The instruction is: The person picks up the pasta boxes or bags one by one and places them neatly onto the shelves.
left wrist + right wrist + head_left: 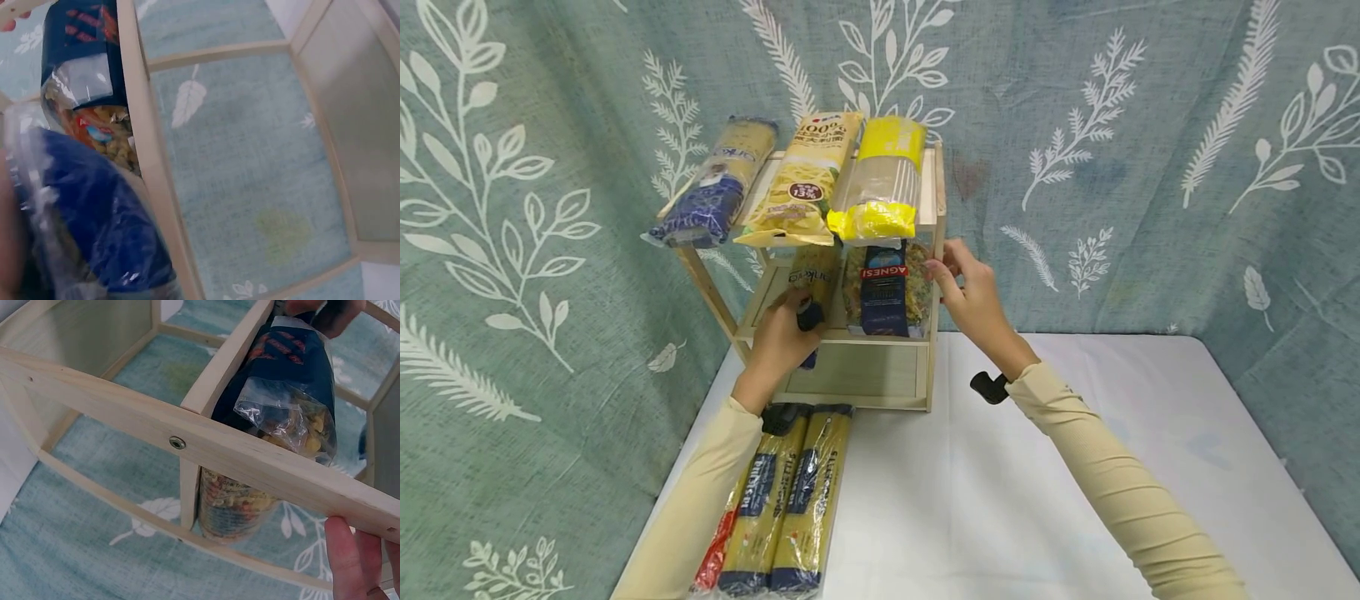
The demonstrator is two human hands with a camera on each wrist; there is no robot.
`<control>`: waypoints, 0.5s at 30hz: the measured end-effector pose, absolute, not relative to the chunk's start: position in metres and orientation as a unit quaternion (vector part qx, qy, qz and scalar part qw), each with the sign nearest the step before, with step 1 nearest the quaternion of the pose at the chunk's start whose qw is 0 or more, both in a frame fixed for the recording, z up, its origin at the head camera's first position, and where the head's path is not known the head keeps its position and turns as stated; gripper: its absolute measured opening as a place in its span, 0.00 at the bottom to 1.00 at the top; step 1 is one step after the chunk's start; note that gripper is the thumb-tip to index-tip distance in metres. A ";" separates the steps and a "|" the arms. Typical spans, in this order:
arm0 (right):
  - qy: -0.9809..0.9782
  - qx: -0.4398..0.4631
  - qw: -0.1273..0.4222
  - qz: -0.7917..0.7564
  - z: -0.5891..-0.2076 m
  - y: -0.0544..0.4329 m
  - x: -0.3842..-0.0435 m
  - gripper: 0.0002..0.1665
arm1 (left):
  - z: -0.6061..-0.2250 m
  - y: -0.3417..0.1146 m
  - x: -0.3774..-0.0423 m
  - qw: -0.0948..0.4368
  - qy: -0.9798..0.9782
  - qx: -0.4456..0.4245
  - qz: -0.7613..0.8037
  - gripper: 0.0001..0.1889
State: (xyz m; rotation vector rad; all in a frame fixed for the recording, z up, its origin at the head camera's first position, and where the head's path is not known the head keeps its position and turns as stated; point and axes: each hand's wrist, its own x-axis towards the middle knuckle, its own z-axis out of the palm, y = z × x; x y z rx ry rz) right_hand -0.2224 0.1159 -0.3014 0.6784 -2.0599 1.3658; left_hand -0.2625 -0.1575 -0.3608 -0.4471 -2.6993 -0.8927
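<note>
My left hand (786,329) grips a long yellow-and-blue pasta packet (814,271) at the left part of the middle shelf of a small wooden rack (880,400). The packet's blue end (103,212) shows large in the left wrist view, beyond the blurred hand. Beside it on the same shelf stands a clear bag of mixed-colour pasta (886,292) with a dark AGNESI label. My right hand (973,292) holds the rack's right front post, thumb at the front. Its fingers (347,556) lie against the wooden side in the right wrist view.
Three packets lie on the top shelf: a blue-ended one (715,183), a cream one (805,179) and a yellow one (883,179). On the white table (1037,500), spaghetti packs (805,500) and a red packet (718,550) lie before the rack. A leaf-patterned curtain (1075,167) hangs behind.
</note>
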 end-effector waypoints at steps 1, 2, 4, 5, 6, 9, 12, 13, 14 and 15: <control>-0.770 0.254 0.285 0.511 -0.302 0.116 -0.222 0.07 | -0.361 -0.158 -0.261 0.124 -0.935 -0.155 -0.294 0.30; -0.771 0.253 0.284 0.510 -0.302 0.116 -0.222 0.07 | -0.361 -0.158 -0.260 0.120 -0.940 -0.153 -0.281 0.31; -0.773 0.252 0.283 0.509 -0.302 0.116 -0.222 0.07 | -0.362 -0.159 -0.258 0.114 -0.946 -0.151 -0.264 0.33; -0.774 0.252 0.283 0.508 -0.302 0.115 -0.222 0.07 | -0.363 -0.160 -0.257 0.110 -0.947 -0.149 -0.261 0.33; -0.774 0.252 0.283 0.507 -0.302 0.115 -0.223 0.06 | -0.363 -0.160 -0.256 0.108 -0.948 -0.148 -0.260 0.33; -0.774 0.253 0.283 0.507 -0.303 0.115 -0.223 0.06 | -0.364 -0.164 -0.252 0.104 -0.948 -0.149 -0.263 0.35; -0.771 0.255 0.287 0.508 -0.303 0.115 -0.223 0.06 | -0.365 -0.166 -0.247 0.101 -0.946 -0.152 -0.269 0.35; -0.769 0.256 0.289 0.509 -0.303 0.115 -0.223 0.05 | -0.365 -0.167 -0.245 0.100 -0.945 -0.151 -0.272 0.35; -0.768 0.256 0.291 0.509 -0.303 0.115 -0.223 0.05 | -0.365 -0.167 -0.243 0.101 -0.945 -0.151 -0.273 0.35; -0.768 0.257 0.293 0.508 -0.303 0.115 -0.223 0.05 | -0.364 -0.168 -0.241 0.102 -0.944 -0.151 -0.275 0.35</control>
